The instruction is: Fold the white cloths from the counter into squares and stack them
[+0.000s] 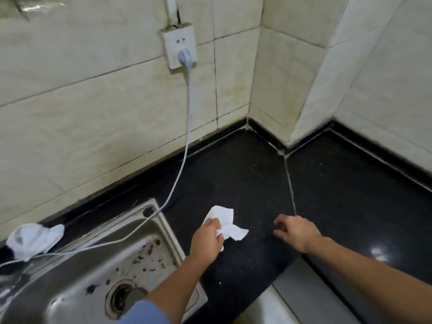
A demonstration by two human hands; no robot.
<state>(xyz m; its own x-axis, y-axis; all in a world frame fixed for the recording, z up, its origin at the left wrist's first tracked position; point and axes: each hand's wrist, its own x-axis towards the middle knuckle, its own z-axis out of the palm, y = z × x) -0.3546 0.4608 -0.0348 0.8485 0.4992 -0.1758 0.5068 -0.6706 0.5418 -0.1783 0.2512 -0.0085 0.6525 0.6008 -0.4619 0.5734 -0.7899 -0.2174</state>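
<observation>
A small white cloth [228, 222], crumpled and partly folded, lies on the black counter [245, 178] just right of the sink. My left hand [207, 239] grips its near left edge, fingers curled round the fabric. My right hand [297, 231] hovers low over the counter a short way to the right of the cloth, fingers loosely curled and holding nothing. A second white cloth [35, 237] sits bunched at the far left, on the counter behind the sink.
A steel sink [98, 265] with a rusty basin and drain fills the lower left. A white cable [184, 155] runs from a wall socket [178, 49] down across the sink rim. Tiled walls enclose the counter corner. The counter's front edge drops to floor tiles at lower right.
</observation>
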